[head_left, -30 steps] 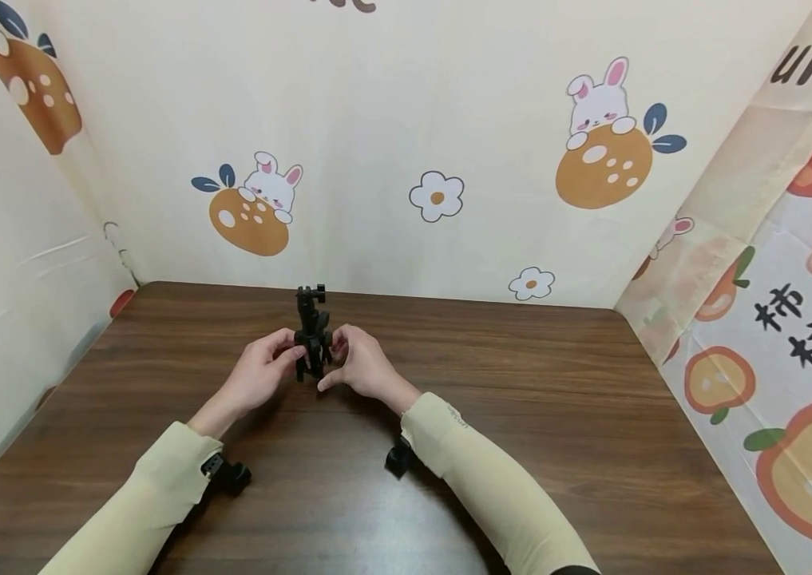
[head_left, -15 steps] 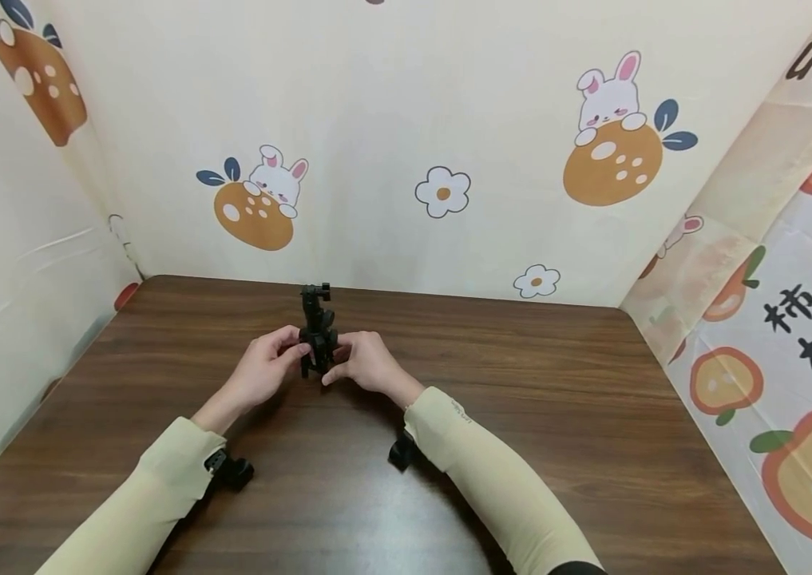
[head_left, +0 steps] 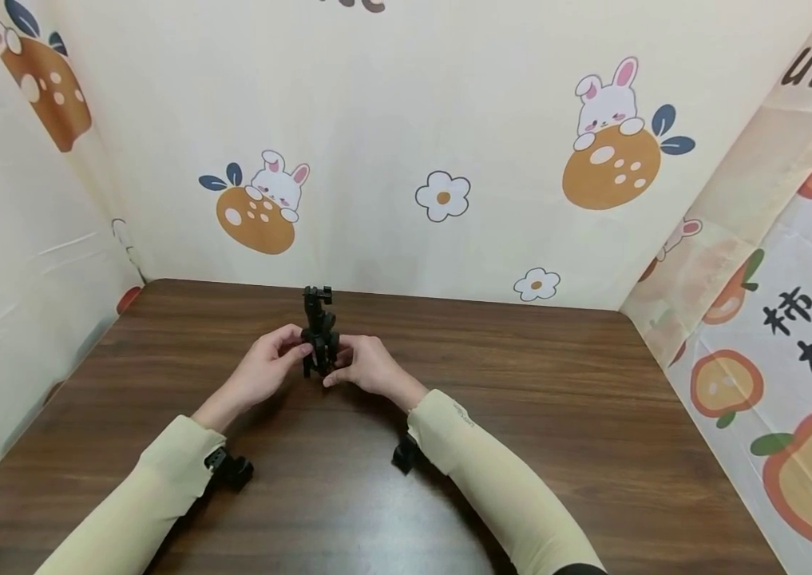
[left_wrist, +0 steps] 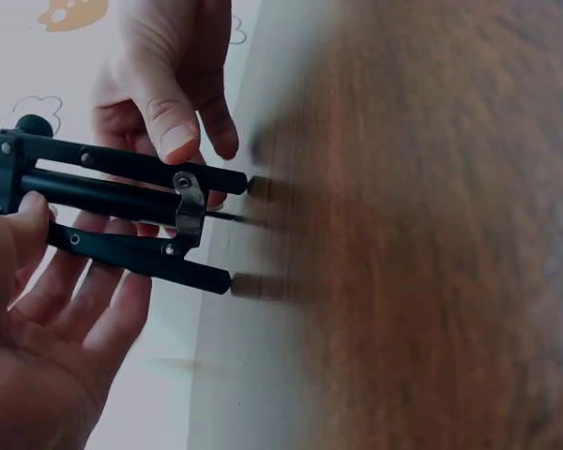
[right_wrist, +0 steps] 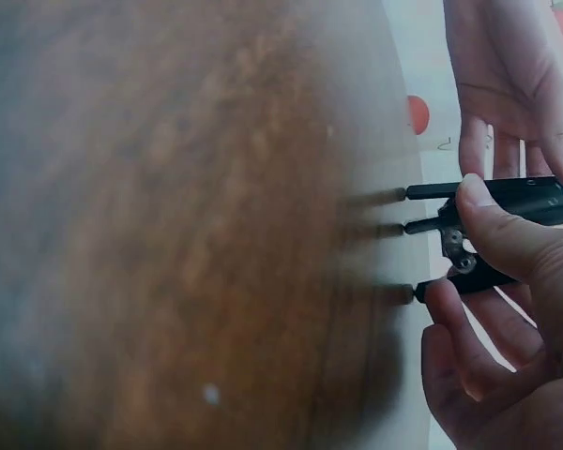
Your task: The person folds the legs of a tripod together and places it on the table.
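A small black tripod (head_left: 318, 319) stands upright near the table's back edge, its legs drawn close together. In the left wrist view, the tripod's legs (left_wrist: 141, 267) are joined by a metal brace (left_wrist: 190, 211), and their feet meet their reflections on the tabletop. My left hand (head_left: 267, 367) holds the tripod from the left, thumb on its near side and fingers behind. On the other side my right hand (head_left: 371, 367) grips low, its thumb (right_wrist: 488, 211) and curled fingers about the legs. The tripod's far side is partly hidden.
The brown wooden table (head_left: 520, 415) extends in front and to the right. A patterned cloth (head_left: 377, 120) hangs directly behind the table, with more cloth at both sides. Small black devices (head_left: 231, 469) are strapped at both sleeved wrists.
The whole head view has shifted slightly. Both hands keep their places on the tripod, and it stays upright at the same spot.
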A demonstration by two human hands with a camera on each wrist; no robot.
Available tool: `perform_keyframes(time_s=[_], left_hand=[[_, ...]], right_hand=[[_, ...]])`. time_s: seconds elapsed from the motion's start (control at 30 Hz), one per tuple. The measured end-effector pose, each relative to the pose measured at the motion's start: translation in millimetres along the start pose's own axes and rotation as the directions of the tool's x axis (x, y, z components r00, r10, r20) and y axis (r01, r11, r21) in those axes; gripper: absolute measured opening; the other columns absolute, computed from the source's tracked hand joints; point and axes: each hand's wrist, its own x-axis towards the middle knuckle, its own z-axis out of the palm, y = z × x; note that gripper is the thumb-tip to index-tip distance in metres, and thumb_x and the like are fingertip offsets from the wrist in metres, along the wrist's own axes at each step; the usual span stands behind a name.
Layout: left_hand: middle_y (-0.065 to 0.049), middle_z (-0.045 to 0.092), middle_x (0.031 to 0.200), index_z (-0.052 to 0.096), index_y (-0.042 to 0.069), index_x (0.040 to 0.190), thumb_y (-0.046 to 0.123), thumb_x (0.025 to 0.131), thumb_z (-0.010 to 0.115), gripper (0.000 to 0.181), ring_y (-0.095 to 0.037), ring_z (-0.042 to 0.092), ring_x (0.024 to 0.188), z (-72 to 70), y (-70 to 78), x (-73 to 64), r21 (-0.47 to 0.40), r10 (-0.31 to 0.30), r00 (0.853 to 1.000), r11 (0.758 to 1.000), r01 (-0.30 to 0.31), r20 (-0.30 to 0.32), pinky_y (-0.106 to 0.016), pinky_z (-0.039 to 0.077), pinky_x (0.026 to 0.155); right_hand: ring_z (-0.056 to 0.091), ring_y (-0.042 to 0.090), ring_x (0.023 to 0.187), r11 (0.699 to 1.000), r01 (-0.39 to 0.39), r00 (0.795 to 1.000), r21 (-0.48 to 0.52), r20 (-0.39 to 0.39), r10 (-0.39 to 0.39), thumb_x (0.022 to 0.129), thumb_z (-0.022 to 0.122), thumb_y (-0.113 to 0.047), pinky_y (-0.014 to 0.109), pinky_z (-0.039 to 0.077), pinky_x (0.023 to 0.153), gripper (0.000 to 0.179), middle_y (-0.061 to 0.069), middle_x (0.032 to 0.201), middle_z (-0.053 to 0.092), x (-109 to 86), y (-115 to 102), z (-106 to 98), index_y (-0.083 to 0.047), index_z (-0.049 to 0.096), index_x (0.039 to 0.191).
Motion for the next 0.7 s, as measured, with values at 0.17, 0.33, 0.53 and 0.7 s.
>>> perform_keyframes(time_s=[0.17,0.33,0.53,0.7], left_hand=[[-0.012,0.067,0.11,0.062,0.004,0.112,0.015,0.102,0.059,0.016,-0.027,0.062,0.104,-5.0,-0.4,-1.1,0.053,0.021,0.999,0.998,-0.019,-0.04,-0.046,0.047,0.092],[-0.012,0.066,0.108,0.061,0.004,0.112,0.016,0.099,0.063,0.018,-0.025,0.062,0.1,-11.6,-0.8,-4.3,0.051,0.041,0.998,0.998,-0.038,-0.049,-0.033,0.049,0.086],[-0.009,0.067,0.105,0.062,0.005,0.111,0.013,0.097,0.066,0.016,-0.023,0.06,0.099,-15.0,-2.3,-12.0,0.033,0.06,0.998,0.998,-0.061,0.038,-0.029,0.047,0.085],[-0.009,0.066,0.103,0.061,0.005,0.113,0.01,0.094,0.071,0.022,-0.025,0.061,0.099,-10.5,-3.0,-14.1,0.014,0.069,0.99,0.997,-0.071,0.122,-0.037,0.05,0.084]], right_hand=[[0.065,0.005,0.086,0.999,0.03,1.0,-0.032,0.006,-0.03,0.085,0.082,-0.019,0.024,0.051,0.077,0.019,-0.006,0.091,0.072,-4.0,0,-1,-0.014,0.071,0.1],[0.059,0.003,0.075,0.995,0.05,0.998,-0.089,-0.045,-0.054,0.09,0.076,-0.023,0.022,0.047,0.069,0.008,-0.01,0.084,0.071,-7.5,0,0,-0.015,0.074,0.091],[0.052,0.006,0.066,0.989,0.018,0.994,-0.144,-0.106,-0.033,0.089,0.078,-0.026,0.022,0.043,0.063,0.011,-0.013,0.077,0.069,-14.2,-5,0,-0.018,0.075,0.081],[0.051,0.007,0.061,0.986,-0.022,0.991,-0.164,-0.136,0.0,0.087,0.079,-0.027,0.023,0.042,0.057,0.015,-0.013,0.07,0.065,-18.5,-10,3,-0.019,0.072,0.076]])
